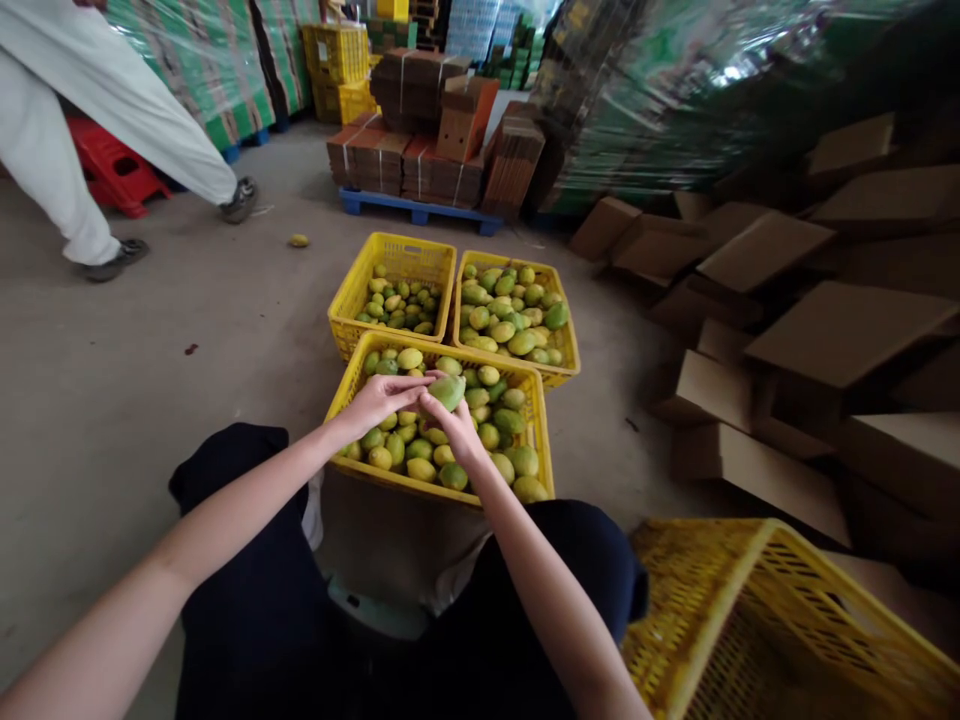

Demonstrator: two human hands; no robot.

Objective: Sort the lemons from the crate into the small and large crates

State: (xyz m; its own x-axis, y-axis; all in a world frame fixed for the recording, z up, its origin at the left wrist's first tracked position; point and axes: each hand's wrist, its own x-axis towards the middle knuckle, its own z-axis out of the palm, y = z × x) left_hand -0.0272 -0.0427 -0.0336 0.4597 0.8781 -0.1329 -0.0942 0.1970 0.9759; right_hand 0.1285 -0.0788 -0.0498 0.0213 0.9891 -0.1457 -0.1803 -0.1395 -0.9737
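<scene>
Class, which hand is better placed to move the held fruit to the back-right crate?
Probably the right hand: it holds the green fruit and lies nearer the back-right crate than the left hand.

1. Rather dim overall; soft, greyish light leaves only faint shadows on the open floor (247,340).
2. White glare streaks the plastic wrap (731,80) at upper right.
3. Dark trousers (247,600) sink nearly to black.
4. Shadowed cartons (847,335) look smeared; central fruit (420,468) is crisper.
5. Wide-angle distortion stretches the lower-right yellow crate (739,570).
</scene>
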